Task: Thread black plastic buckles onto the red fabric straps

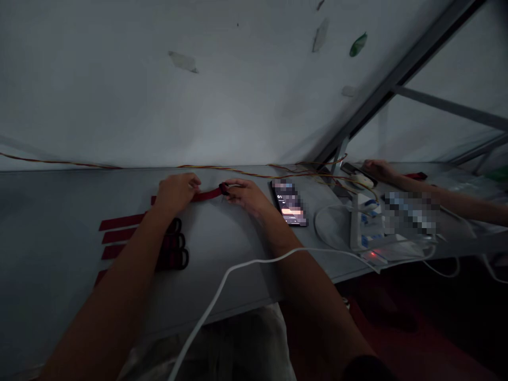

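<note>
Along the far edge of the grey tabletop (55, 222), the person's left hand (177, 193) and right hand (248, 197) hold a red strap (208, 194) pulled between them. Left fingers (192, 181) curl closed over one end; right fingers (234, 185) close around the other, beside a small black buckle (224, 189). Nearer the person, partly under the left forearm, more red straps (121, 222) lie side by side, their black loops (173, 259) bunched at one end. Just right of the right hand, a phone (289, 203) lies with its lit screen blurred out. A white cable (234, 275) crosses above the right forearm. Further right sits a white device (365, 222), its small red light on, and a co-worker's hand (379, 170) rests well apart at the far edge. Thin wires (238, 172) run along the wall behind.
</note>
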The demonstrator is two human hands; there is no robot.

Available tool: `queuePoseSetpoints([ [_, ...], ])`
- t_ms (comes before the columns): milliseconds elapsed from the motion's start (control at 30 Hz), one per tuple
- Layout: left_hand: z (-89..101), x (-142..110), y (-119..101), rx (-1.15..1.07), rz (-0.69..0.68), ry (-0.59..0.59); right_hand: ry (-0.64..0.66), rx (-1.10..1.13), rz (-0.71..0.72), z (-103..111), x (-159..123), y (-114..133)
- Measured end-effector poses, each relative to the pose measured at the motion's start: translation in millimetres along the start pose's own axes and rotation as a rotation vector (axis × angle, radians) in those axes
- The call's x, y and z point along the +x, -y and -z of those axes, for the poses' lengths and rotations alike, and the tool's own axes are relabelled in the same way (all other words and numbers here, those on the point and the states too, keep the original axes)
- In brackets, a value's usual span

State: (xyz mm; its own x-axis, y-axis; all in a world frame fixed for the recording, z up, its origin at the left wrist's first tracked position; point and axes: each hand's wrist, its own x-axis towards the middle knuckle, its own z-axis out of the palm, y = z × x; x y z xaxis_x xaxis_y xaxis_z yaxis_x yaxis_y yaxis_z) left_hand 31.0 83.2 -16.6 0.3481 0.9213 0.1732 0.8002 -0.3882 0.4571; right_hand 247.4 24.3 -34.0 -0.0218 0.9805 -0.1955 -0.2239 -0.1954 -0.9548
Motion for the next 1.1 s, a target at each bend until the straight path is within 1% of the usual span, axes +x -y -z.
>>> queuePoseSetpoints([
  [67,1.2,-4,-3,0.151,-0.017,-0.044,-0.090,-0.156,-0.024,3,0,0],
  [133,1.2,-6,-6,0.201,-0.045,-0.084,-0.151,-0.394,-0.032,8,-1,3],
  [200,-0.2,-8,-8,0.180,-0.077,-0.123,-0.226,-0.693,0.032,15,-3,9],
  [267,-2.5,-8,-9,0.149,-0.117,-0.154,-0.353,-0.949,0.134,24,-5,16],
  [333,-4.9,-8,-10,0.122,-0.150,-0.177,-0.487,-1.104,0.196,33,-6,22],
  [367,-5.9,-8,-10,0.111,-0.163,-0.181,-0.527,-1.153,0.199,37,-5,24],
  [433,-7.2,-8,-11,0.094,-0.183,-0.183,-0.545,-1.228,0.171,42,-4,23],
  [500,-7.9,-8,-12,0.080,-0.195,-0.181,-0.505,-1.284,0.147,43,-3,19],
  [600,-8.0,-8,-16,0.067,-0.217,-0.190,-0.461,-1.331,0.120,41,-1,11],
  [700,-3.9,-11,-20,0.065,-0.246,-0.208,-0.434,-1.330,0.055,41,-1,8],
  [767,3.1,-18,-21,0.050,-0.255,-0.231,-0.400,-1.321,0.021,42,-1,9],
  [833,13.5,-26,-20,0.006,-0.262,-0.254,-0.424,-1.300,0.030,41,-1,13],
  [900,25.6,-36,-17,-0.044,-0.268,-0.265,-0.491,-1.221,0.126,35,-4,19],
  [933,31.4,-40,-15,-0.067,-0.264,-0.263,-0.511,-1.148,0.200,29,-6,22],
  [967,36.5,-44,-14,-0.091,-0.251,-0.254,-0.501,-1.055,0.292,20,-9,25],
  [1000,40.5,-47,-12,-0.122,-0.228,-0.235,-0.463,-0.943,0.382,10,-12,26],
  [1033,43.2,-49,-11,-0.165,-0.202,-0.209,-0.392,-0.836,0.446,-3,-16,26],
  [1067,44.6,-51,-10,-0.218,-0.174,-0.176,-0.295,-0.744,0.498,-15,-19,25],
  [1100,44.7,-53,-10,-0.274,-0.150,-0.145,-0.223,-0.675,0.527,-28,-23,22],
])
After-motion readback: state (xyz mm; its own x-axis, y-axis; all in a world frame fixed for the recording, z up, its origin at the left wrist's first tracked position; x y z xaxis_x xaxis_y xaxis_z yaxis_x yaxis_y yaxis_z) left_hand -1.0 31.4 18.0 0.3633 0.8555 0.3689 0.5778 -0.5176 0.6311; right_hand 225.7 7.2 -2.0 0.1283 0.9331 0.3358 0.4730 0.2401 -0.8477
